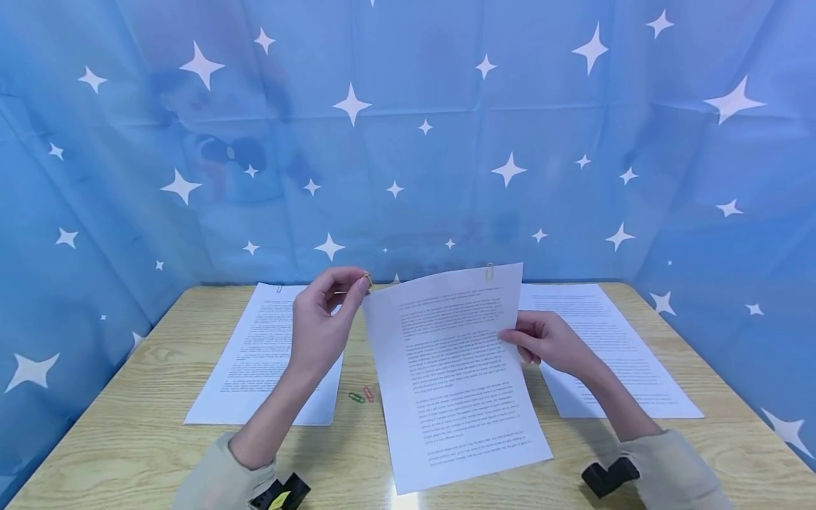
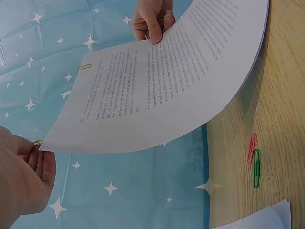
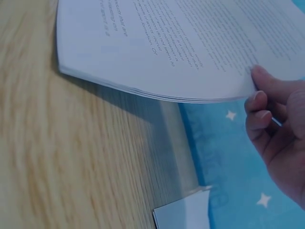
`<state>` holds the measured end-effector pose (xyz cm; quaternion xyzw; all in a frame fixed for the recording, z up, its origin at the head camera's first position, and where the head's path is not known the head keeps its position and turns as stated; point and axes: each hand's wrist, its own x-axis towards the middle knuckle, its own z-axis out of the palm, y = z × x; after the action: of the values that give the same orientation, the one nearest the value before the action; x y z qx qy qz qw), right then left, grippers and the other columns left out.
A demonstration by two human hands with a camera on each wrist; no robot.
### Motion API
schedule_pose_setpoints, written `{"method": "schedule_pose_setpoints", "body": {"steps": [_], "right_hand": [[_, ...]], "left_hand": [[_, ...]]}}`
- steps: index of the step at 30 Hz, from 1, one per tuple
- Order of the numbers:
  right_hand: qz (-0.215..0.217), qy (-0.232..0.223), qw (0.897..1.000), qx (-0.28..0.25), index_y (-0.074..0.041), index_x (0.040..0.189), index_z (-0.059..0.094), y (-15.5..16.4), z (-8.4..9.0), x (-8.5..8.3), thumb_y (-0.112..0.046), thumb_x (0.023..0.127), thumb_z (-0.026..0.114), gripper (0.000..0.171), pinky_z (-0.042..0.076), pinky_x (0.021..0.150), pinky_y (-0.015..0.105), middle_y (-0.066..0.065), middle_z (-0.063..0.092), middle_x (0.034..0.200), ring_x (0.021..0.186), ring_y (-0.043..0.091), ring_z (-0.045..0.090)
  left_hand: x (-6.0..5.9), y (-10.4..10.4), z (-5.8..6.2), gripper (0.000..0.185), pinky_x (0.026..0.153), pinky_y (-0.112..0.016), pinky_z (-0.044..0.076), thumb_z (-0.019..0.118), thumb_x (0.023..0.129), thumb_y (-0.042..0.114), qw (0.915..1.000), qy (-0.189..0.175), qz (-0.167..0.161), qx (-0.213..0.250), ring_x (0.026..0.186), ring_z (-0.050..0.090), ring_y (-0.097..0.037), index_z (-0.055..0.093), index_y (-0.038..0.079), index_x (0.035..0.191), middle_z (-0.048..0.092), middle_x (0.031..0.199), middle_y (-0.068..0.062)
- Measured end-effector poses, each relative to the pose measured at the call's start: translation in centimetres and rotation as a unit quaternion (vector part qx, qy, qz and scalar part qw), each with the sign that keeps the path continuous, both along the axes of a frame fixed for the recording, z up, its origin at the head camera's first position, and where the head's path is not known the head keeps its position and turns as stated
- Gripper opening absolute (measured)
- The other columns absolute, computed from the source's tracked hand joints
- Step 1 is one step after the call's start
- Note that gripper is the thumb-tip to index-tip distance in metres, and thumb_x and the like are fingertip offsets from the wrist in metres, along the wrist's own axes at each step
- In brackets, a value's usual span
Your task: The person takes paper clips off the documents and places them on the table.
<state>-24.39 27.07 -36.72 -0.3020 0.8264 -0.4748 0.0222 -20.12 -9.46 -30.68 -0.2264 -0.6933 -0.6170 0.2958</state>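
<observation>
- Head view: thin stack of white printed paper sheets (image 1: 455,375), lifted and curved, near edge on the pale wooden table (image 1: 127,453); a gold paper clip (image 1: 489,270) sits on its far edge.
- Left hand (image 1: 321,322): pinches a second gold paper clip (image 1: 367,278) at the stack's far left corner.
- Right hand (image 1: 548,342): grips the stack's right edge.
- Green paper clip (image 1: 355,398) and pink paper clip (image 1: 369,394): on the table just left of the stack.
</observation>
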Motion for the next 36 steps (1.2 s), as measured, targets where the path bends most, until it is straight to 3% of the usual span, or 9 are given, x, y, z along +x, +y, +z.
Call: {"method": "schedule_pose_setpoints", "body": {"steps": [11,20,29,36], "right_hand": [[0.002,0.000,1.000,-0.006,-0.001,0.119,0.066,0.2,0.0,0.0,-0.007,0.101,0.061,0.020,0.035,0.039,0.028,0.011,0.052,0.060,0.045,0.029,0.043],[-0.001,0.007,1.000,-0.007,-0.001,0.117,0.067,0.2,0.1,0.0,-0.006,0.101,0.061,0.018,0.035,0.038,0.028,0.013,0.052,0.060,0.044,0.028,0.043],[-0.006,0.005,1.000,-0.004,-0.001,0.117,0.067,0.2,0.1,0.1,-0.007,0.101,0.062,0.018,0.035,0.039,0.027,0.016,0.052,0.061,0.046,0.035,0.042],[-0.004,0.005,1.000,-0.006,-0.001,0.118,0.067,0.2,0.1,0.1,-0.007,0.101,0.061,0.019,0.035,0.039,0.028,0.014,0.052,0.060,0.046,0.036,0.041]], "left_hand": [[0.2,-0.8,-0.6,0.012,0.079,-0.025,0.056,0.067,0.095,0.000,0.9995,-0.029,-0.007,-0.004,0.083,0.067,-0.024,0.070,-0.002,0.107,0.070,0.095,-0.013],[0.5,-1.8,-1.4,0.011,0.077,-0.025,0.057,0.068,0.095,0.001,0.9964,-0.079,-0.009,-0.030,0.082,0.067,-0.025,0.071,-0.001,0.106,0.070,0.094,-0.011],[1.0,-2.7,-2.6,0.009,0.073,-0.025,0.057,0.068,0.096,0.005,0.9855,-0.151,0.006,-0.077,0.080,0.066,-0.024,0.071,0.000,0.104,0.070,0.091,-0.008],[1.2,-3.4,-3.7,0.007,0.070,-0.023,0.055,0.068,0.095,0.004,0.9769,-0.181,0.008,-0.114,0.077,0.065,-0.021,0.072,0.003,0.102,0.069,0.089,-0.010]]}}
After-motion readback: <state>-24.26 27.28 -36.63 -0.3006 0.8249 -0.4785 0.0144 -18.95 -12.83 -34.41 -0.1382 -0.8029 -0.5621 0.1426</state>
